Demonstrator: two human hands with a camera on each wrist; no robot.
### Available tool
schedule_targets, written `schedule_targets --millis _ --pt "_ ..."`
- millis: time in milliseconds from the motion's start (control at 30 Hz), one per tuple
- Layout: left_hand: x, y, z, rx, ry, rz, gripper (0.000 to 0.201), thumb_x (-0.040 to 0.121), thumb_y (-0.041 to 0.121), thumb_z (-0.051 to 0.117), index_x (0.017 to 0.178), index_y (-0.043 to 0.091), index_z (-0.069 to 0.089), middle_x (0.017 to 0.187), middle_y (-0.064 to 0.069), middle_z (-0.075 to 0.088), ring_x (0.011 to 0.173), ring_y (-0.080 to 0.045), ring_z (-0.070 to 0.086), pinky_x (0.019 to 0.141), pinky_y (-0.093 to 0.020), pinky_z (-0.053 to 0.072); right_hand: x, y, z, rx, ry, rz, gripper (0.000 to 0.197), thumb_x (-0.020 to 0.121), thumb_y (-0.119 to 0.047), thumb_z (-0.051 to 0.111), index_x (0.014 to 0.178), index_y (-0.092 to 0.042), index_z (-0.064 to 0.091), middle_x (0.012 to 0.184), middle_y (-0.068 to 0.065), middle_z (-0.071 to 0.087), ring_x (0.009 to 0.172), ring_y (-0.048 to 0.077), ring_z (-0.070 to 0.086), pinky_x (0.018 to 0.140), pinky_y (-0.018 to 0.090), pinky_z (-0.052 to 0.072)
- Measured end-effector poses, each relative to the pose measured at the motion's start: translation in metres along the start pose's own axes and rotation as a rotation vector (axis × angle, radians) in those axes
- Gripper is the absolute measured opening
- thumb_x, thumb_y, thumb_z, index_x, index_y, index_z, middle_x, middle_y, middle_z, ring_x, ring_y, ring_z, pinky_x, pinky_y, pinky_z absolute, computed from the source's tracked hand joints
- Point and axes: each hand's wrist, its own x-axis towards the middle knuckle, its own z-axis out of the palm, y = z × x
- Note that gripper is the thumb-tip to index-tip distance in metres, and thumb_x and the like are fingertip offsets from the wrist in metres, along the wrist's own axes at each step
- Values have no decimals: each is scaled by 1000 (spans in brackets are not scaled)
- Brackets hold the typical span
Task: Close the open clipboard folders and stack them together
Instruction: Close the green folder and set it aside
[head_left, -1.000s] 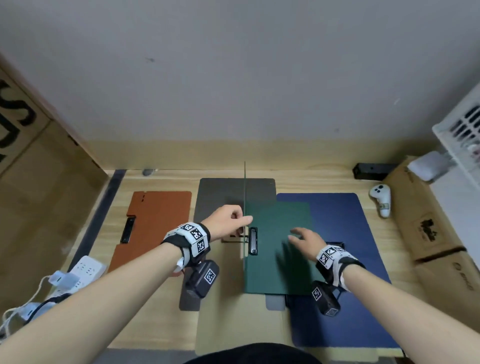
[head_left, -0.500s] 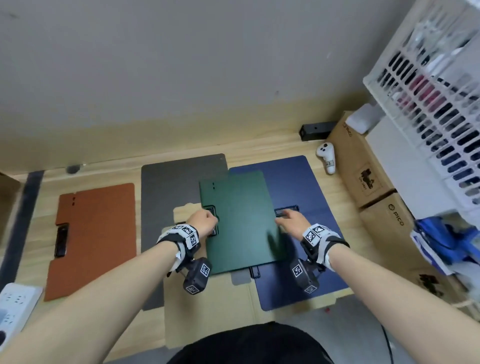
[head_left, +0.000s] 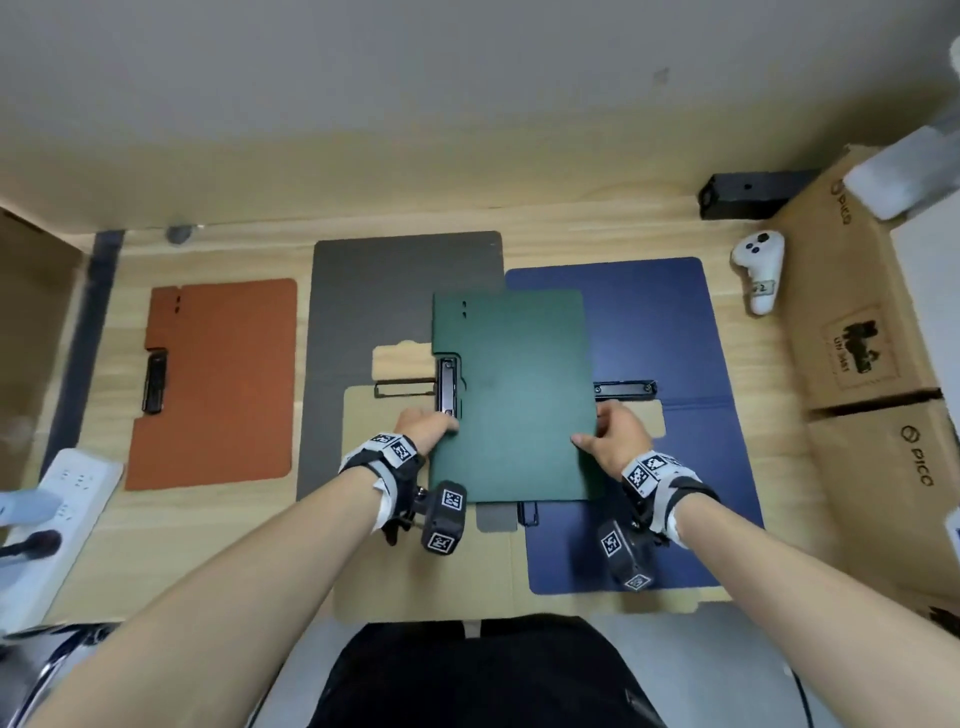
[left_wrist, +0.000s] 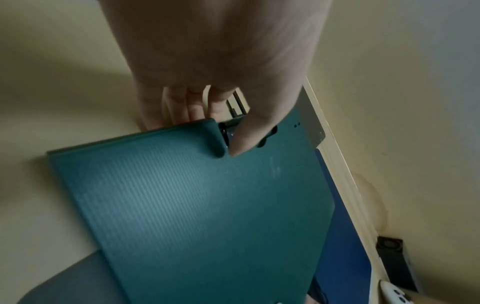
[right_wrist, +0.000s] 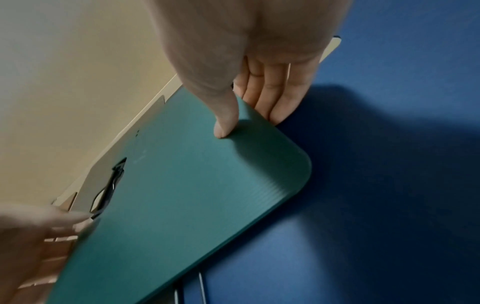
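Green folder (head_left: 511, 395) closed. Left hand (head_left: 426, 427) and right hand (head_left: 621, 434) pinch opposite edges, thumbs on top, fingers under. Best kept level, carried onto orange folder (head_left: 215, 382), edges squared.

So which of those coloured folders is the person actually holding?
The green folder, in the middle. The left hand and right hand grip its two side edges; the orange folder lies untouched at the far left.
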Motion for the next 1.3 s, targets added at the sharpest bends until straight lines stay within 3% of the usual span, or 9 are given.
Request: schedule_targets --millis 100,267,400,567,700,800,933,1100,1300 --pt "2 -2 -2 12 -9 12 25 72 4 75 86 11 55 103 -12 67 95 -26 63 92 -41 53 -5 -6 -1 -47 46 17 36 75 -24 82 98 -21 55 101 2 68 97 26 65 89 36 51" --pt "65 -32 -2 106 -72 41 42 52 22 81 90 14 64 96 -7 74 88 -26 70 85 -45 58 -16 -16 0 -109 101 25 44 77 -26 80 111 -11 58 109 5 67 103 28 63 87 32 46" --pt "22 -6 -31 148 -65 123 27 65 18 84 75 17 59 87 -3 72 82 -22 68 81 -38 58 -25 -31 9 -64 187 12 45 75 -25 81 111 -11 57 105 4 66 100 26 62 85 32 47" --pt "18 -3 -74 189 -6 240 37 74 16 82 66 20 46 79 0 60 79 -20 57 79 -33 51 -43 -61 35 3 262 12 39 75 -26 81 97 -22 48 94 -2 60 91 21 59 79 29 44" --pt "34 -22 -128 200 6 287 28 78 17 80 89 14 54 94 -2 56 90 -20 53 79 -27 42 -50 -97 76 -29 251 3 40 74 -31 81 95 -21 49 92 -1 60 88 22 57 75 31 43" --pt "47 -43 -178 217 6 292 46 80 19 79 116 9 53 107 -5 54 97 -22 51 83 -28 41 -52 -131 114 -32 199 -35 40 74 -32 82 94 -18 51 87 -1 58 86 23 55 73 31 40" --pt "60 -70 -244 188 39 252 49 80 16 79 120 6 52 106 -5 54 98 -23 54 92 -37 50 -51 -181 164 -23 146 -100 40 71 -30 84 94 -17 54 89 1 63 89 26 61 79 34 48" --pt "71 -102 -316 191 177 212 35 79 19 79 98 16 50 99 -5 54 91 -20 52 79 -27 41 -55 -244 212 -93 32 -149 38 71 -35 85 90 -18 56 91 1 66 89 25 63 81 35 51" --pt "87 -141 -368 211 250 94 66 77 24 80 134 8 50 134 -10 57 122 -29 55 105 -38 44 -52 -296 259 -107 -60 -146 44 65 -34 89 92 -17 60 90 1 68 90 24 66 84 33 52"
